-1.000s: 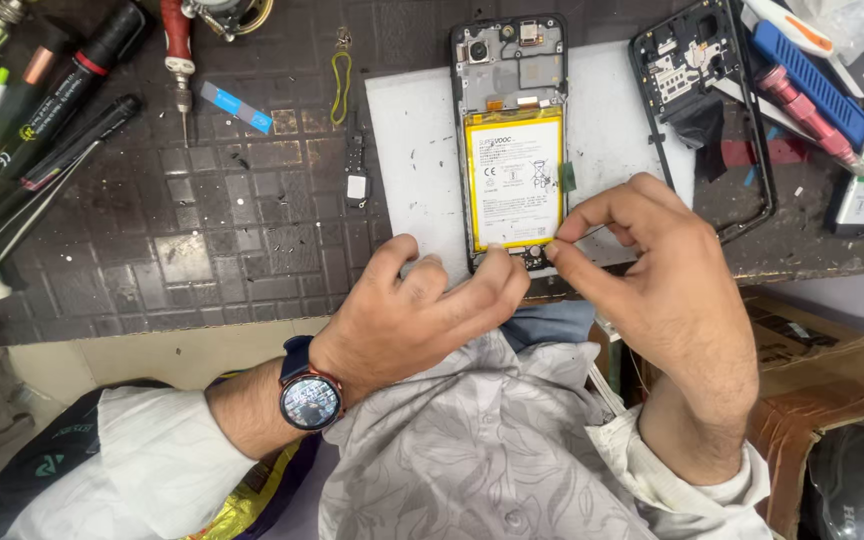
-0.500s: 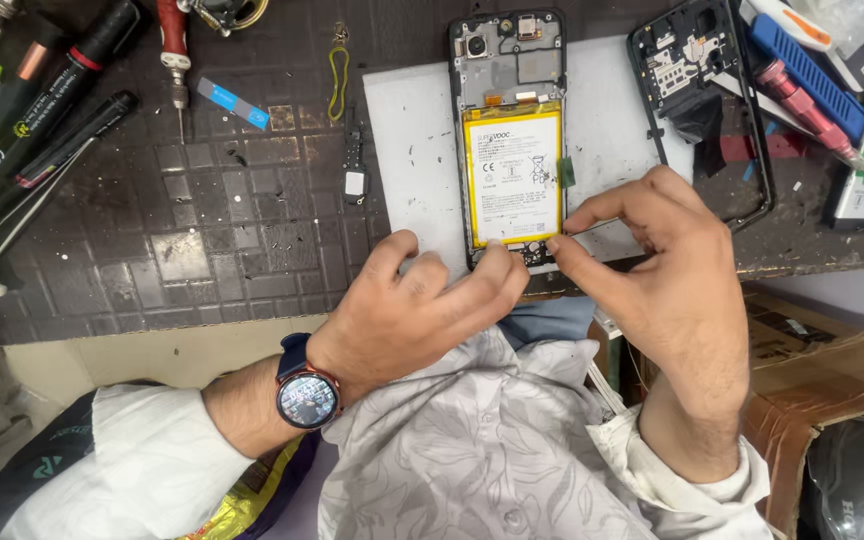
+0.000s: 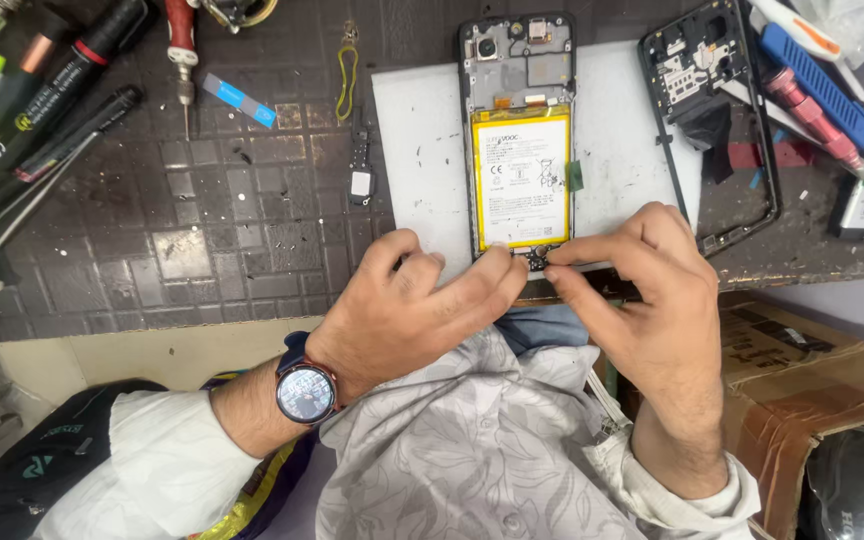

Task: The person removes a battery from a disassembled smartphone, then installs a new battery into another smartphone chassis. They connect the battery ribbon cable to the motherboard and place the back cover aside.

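Workbench, dark and tiled, carries everything here, and the opened phone serves as the landmark: it lies face down on a white mat at the bench's near edge, back cover off, with its yellow-bordered battery filling the middle of the body. Right of the phone sits the removed back frame, and beyond that a cluster of blue and red tools; far to the phone's left lie screwdrivers and pens, with a small loose part between them and the mat. Below the phone, off the bench edge, stands a cardboard box. The left hand, a watch on its wrist, rests with fingers curled and fingertips pressed at the phone's bottom edge, steadying it and gripping nothing loose. The right hand pinches thumb and forefinger together at that same bottom edge, just under the battery; whether a tiny piece sits in the pinch cannot be told. By the look of it, the work in hand is at the lower board or connector, and the coming move would call for fine, light pressure there without flexing the body.
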